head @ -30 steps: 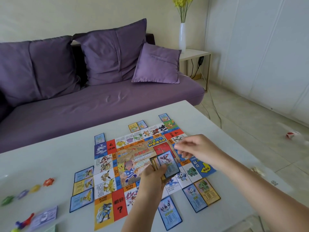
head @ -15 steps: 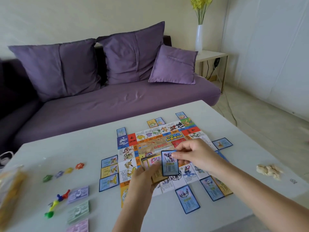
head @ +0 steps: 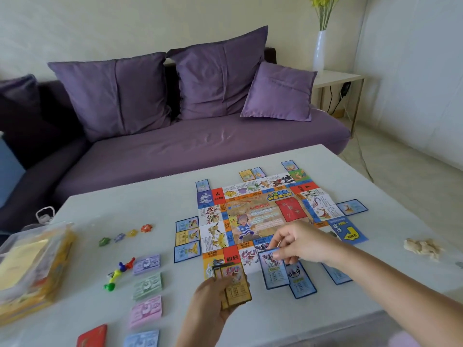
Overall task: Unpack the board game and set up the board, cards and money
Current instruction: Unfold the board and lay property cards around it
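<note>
The colourful game board lies flat on the white table, ringed by several blue and yellow property cards. My left hand grips a small fan of cards near the board's front edge. My right hand pinches one blue card by its top and holds it at the board's near edge, beside another blue card lying flat. Stacks of paper money in purple, green, pink and blue run in a column to the left.
Star tokens and plastic pawns sit left of the money. The game box in a plastic bag is at the table's left edge, a red card deck at the front. A beige lump lies right. Purple sofa behind.
My right hand took the blue card off the fan and carried it down to the board's near edge. The left hand dropped lower with the remaining cards. The view swung left.
</note>
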Demonstrator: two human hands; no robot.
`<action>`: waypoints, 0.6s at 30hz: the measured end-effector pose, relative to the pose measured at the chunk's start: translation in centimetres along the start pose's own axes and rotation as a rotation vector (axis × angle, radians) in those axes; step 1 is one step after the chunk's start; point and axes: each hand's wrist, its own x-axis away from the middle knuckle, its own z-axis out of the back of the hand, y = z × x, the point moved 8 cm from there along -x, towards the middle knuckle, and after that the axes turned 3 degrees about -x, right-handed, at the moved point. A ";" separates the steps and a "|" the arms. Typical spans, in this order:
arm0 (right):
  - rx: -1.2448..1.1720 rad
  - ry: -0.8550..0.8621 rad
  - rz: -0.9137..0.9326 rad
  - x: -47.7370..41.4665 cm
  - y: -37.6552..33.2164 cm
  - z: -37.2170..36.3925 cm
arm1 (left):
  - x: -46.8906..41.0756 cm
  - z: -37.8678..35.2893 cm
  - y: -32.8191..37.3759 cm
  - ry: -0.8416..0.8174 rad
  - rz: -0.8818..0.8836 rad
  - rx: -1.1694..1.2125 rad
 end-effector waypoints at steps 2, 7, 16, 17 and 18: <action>0.016 -0.006 -0.005 0.1 0.2 -0.2 | 0.2 -0.4 -0.6 -0.036 0.010 0.006; 0.112 0.017 -0.006 0.1 0.7 -0.9 | 0.3 -1.6 -1.7 -0.077 0.034 0.002; 0.300 0.099 -0.010 0.3 1.3 -1.1 | -0.6 -2.1 -3.4 -0.044 0.094 -0.076; 0.312 0.105 -0.005 0.3 1.3 -1.1 | -0.6 -2.1 -3.4 -0.045 0.095 -0.077; 0.318 0.110 -0.002 0.3 1.2 -1.1 | -0.7 -2.1 -3.4 -0.048 0.094 -0.077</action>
